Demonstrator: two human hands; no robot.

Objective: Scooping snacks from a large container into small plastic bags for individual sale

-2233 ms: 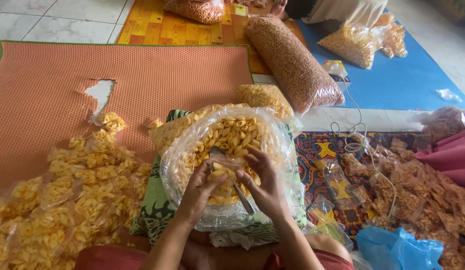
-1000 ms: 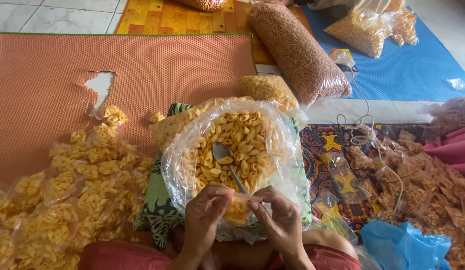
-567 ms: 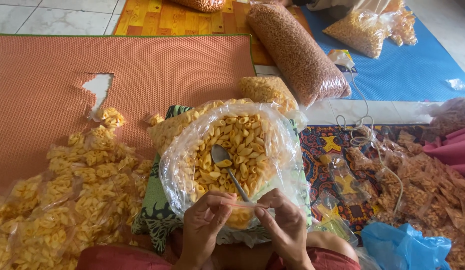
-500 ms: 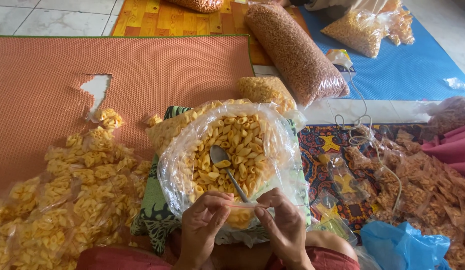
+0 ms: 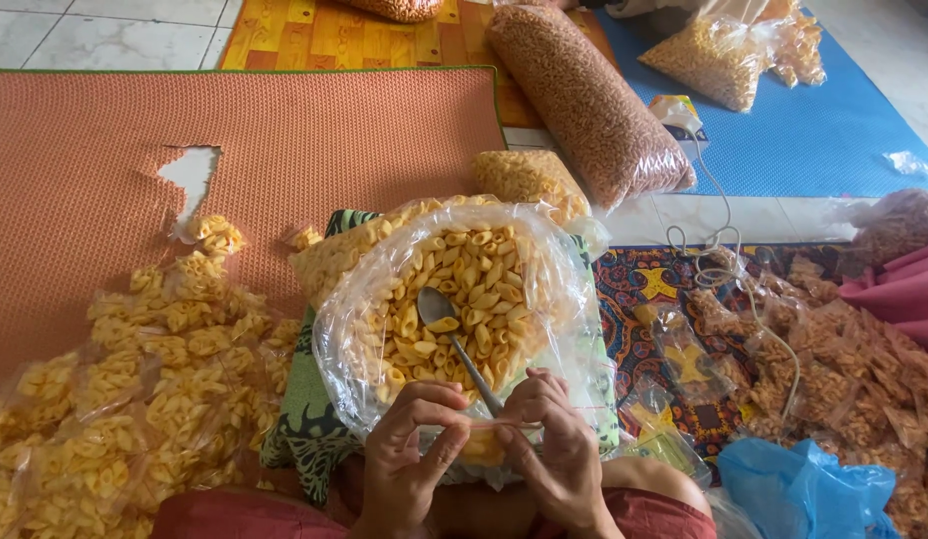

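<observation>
Currently the left hand (image 5: 409,454) and right hand (image 5: 559,449) pinch the top strip of a small snack bag (image 5: 481,439) between them, at the near edge of the large open bag (image 5: 574,299) holding a spoon (image 5: 454,334). For a sound closure, keep the strip taut and level, pressing along its full length.

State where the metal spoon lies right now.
The spoon lies in the big open bag of yellow snacks at centre, its handle pointing toward the hands.
</observation>
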